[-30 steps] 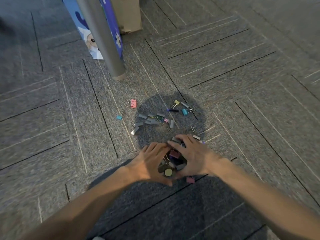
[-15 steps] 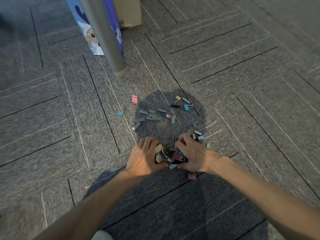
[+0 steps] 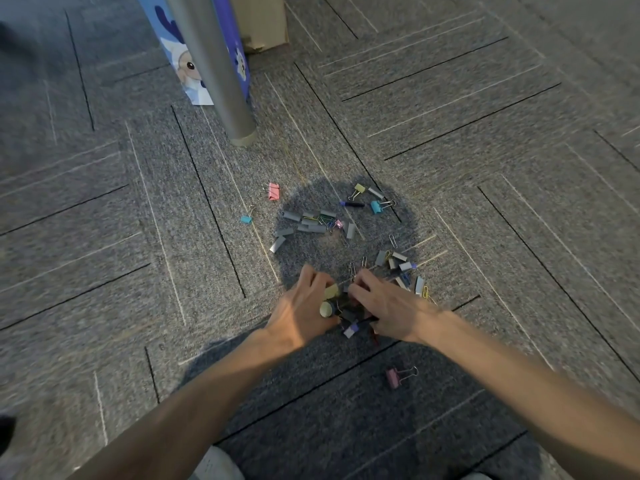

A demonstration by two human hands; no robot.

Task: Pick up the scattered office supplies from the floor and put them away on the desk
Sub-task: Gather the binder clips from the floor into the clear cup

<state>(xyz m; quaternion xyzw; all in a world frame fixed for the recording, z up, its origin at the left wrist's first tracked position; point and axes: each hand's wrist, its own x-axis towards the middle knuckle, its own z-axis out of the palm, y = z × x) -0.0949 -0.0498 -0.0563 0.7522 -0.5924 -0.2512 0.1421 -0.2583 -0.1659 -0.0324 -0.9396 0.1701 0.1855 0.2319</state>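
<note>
1. Grey carpet tiles (image 3: pixel 485 116) with dark seams and pale stripes cover the whole floor. Bare carpet spreads from one to four o'clock of the hands.
2. A round grey metal pole (image 3: pixel 214 71) stands at eleven o'clock. Behind it are a blue paper bag printed with a cartoon figure (image 3: pixel 180 60) and a brown cardboard box (image 3: pixel 263 19).
3. The left hand (image 3: pixel 304 313) and right hand (image 3: pixel 391 306) curl their fingers round a heap of coloured binder clips (image 3: pixel 346 311), which sits on the carpet between them.
4. Loose grey staple strips (image 3: pixel 304 223) lie at twelve o'clock.
5. A lone pink binder clip (image 3: pixel 393 377) lies at five o'clock.
</note>
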